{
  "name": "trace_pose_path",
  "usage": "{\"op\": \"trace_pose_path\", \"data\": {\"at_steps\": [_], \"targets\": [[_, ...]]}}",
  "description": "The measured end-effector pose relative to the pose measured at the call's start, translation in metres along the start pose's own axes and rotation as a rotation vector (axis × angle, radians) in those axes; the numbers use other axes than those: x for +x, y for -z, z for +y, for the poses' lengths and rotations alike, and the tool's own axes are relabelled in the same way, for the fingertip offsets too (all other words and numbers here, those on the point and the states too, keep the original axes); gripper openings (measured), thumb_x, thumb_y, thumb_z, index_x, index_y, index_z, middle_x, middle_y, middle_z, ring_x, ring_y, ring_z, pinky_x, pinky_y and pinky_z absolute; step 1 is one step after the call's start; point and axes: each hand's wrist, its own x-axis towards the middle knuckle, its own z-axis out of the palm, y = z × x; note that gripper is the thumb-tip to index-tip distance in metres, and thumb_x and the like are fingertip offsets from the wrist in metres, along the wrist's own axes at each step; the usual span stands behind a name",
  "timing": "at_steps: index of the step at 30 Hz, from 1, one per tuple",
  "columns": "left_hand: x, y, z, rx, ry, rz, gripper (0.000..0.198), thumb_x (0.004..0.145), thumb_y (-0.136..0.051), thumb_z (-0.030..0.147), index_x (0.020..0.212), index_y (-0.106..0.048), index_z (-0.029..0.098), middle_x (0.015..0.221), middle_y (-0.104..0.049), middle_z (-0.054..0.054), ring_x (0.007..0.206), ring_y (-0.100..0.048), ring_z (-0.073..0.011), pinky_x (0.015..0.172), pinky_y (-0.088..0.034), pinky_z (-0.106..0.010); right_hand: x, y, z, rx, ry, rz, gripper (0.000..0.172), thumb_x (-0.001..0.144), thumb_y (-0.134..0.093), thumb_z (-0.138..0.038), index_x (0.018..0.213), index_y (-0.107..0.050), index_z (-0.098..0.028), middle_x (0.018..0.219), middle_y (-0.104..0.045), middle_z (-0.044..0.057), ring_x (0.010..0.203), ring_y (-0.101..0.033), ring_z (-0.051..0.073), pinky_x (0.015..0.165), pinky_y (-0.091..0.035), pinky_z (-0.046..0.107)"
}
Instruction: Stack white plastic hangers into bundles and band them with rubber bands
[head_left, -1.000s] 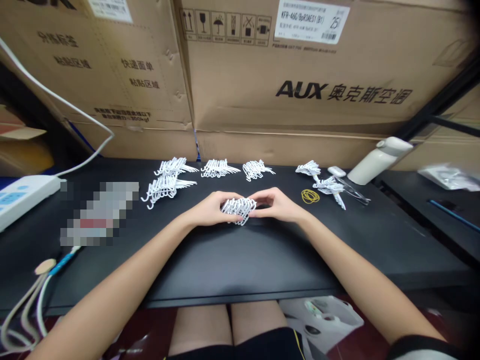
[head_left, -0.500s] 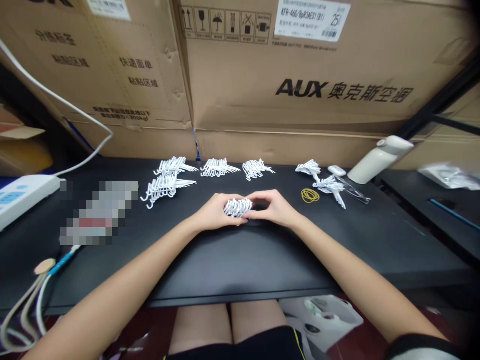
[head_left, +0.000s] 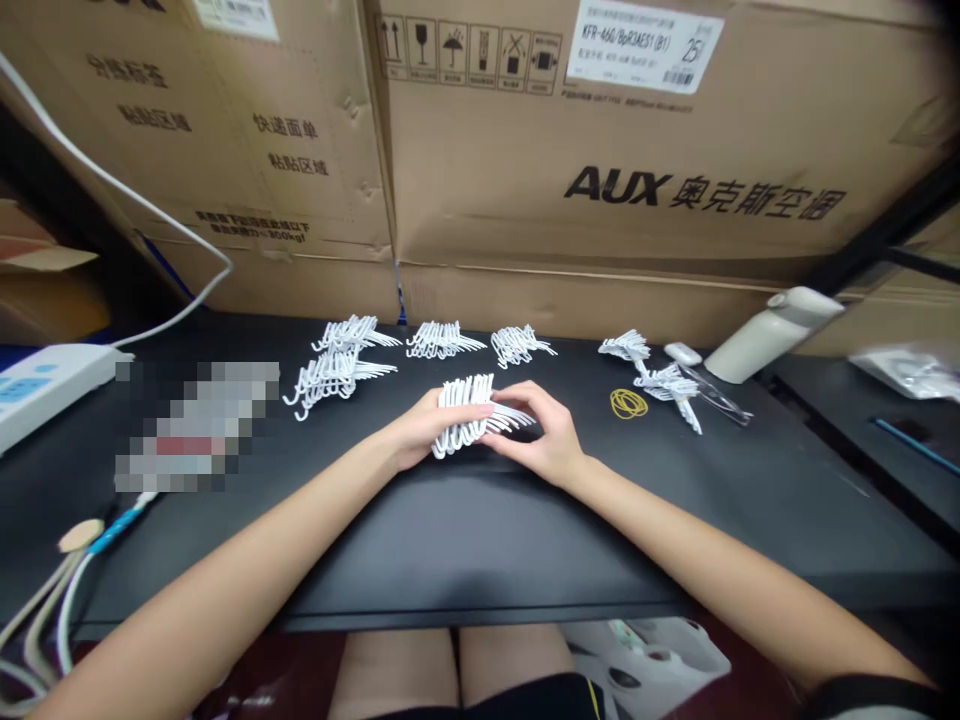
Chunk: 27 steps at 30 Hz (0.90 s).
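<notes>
Both hands hold one bundle of small white plastic hooks (head_left: 466,412) over the middle of the black table (head_left: 465,540). My left hand (head_left: 417,428) grips the bundle's left end, thumb across the top. My right hand (head_left: 541,435) closes round its pointed right ends. The bundle stands turned up, its hooked ends facing me. Behind it, further bundles of the same hooks (head_left: 331,372) lie in a row.
Yellow rubber bands (head_left: 628,403) and loose white hooks (head_left: 667,382) lie to the right, near a white bottle (head_left: 771,321) on its side. Cardboard boxes (head_left: 600,150) wall the back. A white power strip (head_left: 37,385) and cables sit at the left.
The bundle, lying flat and pressed between both hands before, is now tipped up and fanned taller. My right hand has slid lower along its right ends. The view shifted slightly.
</notes>
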Motion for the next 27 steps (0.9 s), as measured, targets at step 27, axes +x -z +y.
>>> {"op": "trace_pose_path", "data": {"at_steps": [27], "targets": [[-0.028,-0.043,0.005,-0.227,-0.007,-0.34,0.051,0.064,-0.077,0.007,0.109,-0.06,0.024,0.109,-0.07,-0.005,0.088,-0.069,-0.0204,0.074,-0.057,-0.029,-0.036,0.034,-0.045,-0.193,0.266,-0.069,0.039,0.082,-0.065,-0.013,0.118,-0.06,-0.026,0.091,-0.07,0.004,0.075,-0.07,0.015,0.077,-0.06,0.024]]}}
